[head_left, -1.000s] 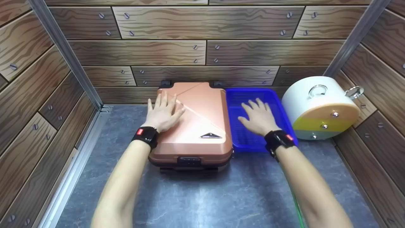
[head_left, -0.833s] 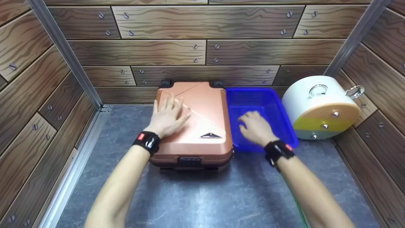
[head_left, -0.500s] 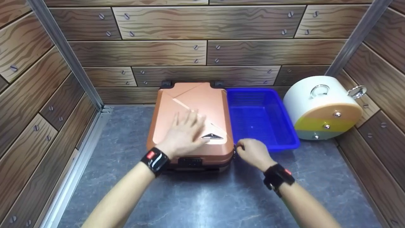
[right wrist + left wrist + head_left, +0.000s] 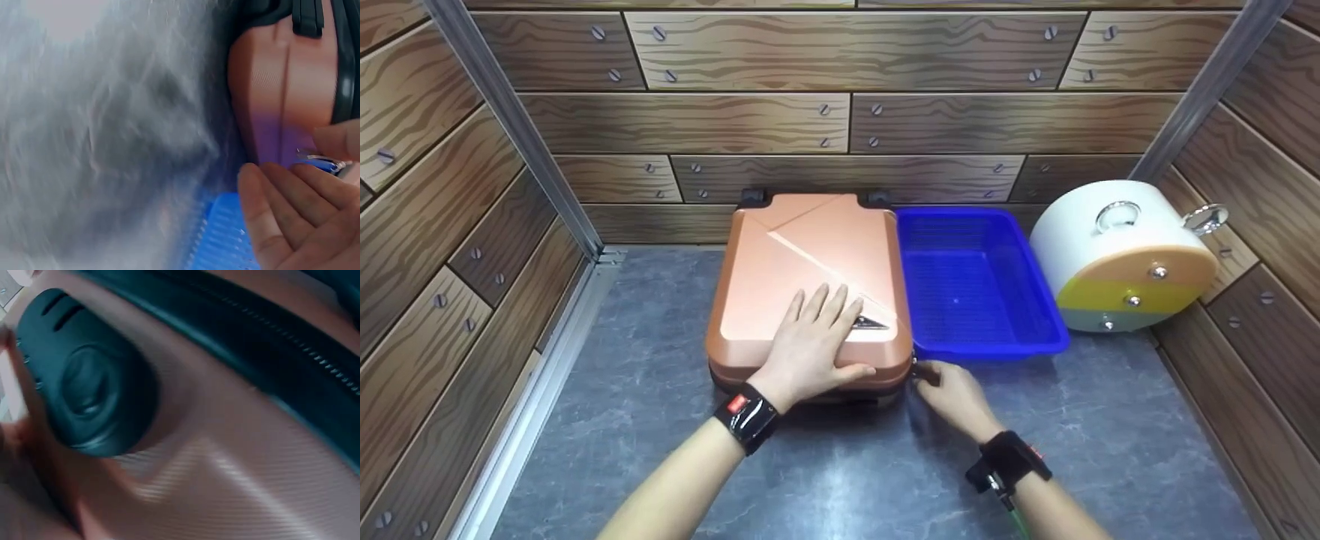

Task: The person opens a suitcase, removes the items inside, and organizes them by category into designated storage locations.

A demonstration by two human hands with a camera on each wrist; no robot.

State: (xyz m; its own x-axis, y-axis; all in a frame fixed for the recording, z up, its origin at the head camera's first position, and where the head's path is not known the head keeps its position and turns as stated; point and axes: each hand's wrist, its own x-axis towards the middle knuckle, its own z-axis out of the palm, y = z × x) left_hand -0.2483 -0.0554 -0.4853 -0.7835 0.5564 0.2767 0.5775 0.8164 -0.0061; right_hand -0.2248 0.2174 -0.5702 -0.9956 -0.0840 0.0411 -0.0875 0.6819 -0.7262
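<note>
My left hand (image 4: 808, 351) rests on the suitcase (image 4: 821, 236) near its front edge, fingers spread. My right hand (image 4: 958, 395) is at the zip pull (image 4: 914, 363) by its front-right corner, thumb and fingers apart.

Plank-patterned walls (image 4: 937, 124), grey marbled surface (image 4: 840, 480)

Around the suitcase (image 4: 802, 259), 9 o'clock offers passage.
Bare tabletop (image 4: 660, 337) lies there; the blue basket (image 4: 960, 292) blocks 3 o'clock, the plank wall (image 4: 810, 126) closes 12, and the right hand (image 4: 960, 397) occupies 4.
</note>
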